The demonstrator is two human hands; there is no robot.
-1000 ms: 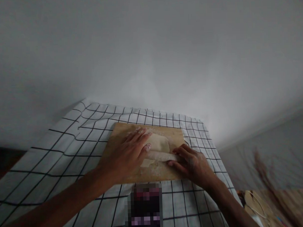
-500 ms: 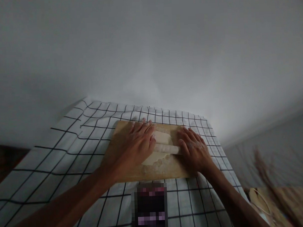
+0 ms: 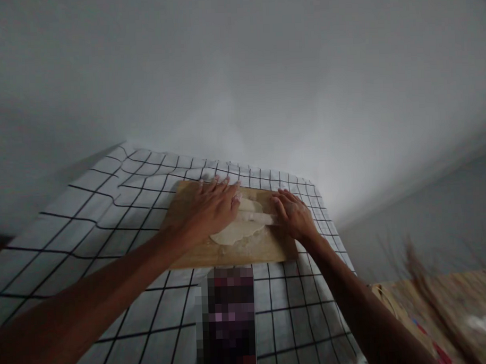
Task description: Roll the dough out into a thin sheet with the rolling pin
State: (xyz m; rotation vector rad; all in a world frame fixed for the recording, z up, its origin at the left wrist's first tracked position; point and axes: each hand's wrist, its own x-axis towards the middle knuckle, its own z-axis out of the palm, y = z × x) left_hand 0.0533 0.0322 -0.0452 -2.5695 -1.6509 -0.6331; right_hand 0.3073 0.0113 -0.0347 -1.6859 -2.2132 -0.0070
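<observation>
On a wooden board (image 3: pixel 229 255) lies a thin sheet of pale dough (image 3: pixel 239 232) with an uneven near edge. A floury rolling pin (image 3: pixel 257 217) lies across the dough; both its ends are hidden under my hands. My left hand (image 3: pixel 219 206) is open, its floured fingers stretched forward past the pin and its palm over the pin's left part. Over the right end rests my right hand (image 3: pixel 295 214), also open, with fingers stretched forward and the thumb near the pin. Some of the dough is hidden under my left hand.
A white cloth with black grid lines (image 3: pixel 120 218) covers the table. Behind it rises a pale wall (image 3: pixel 239 86). Blurred brown twigs (image 3: pixel 426 287) stand at the lower right. A pixelated patch (image 3: pixel 232 320) hides part of the near side.
The whole view has shifted, so board and hands appear higher and further left. Both hands remain on the rolling pin, and more of the dough shows on the near side of it.
</observation>
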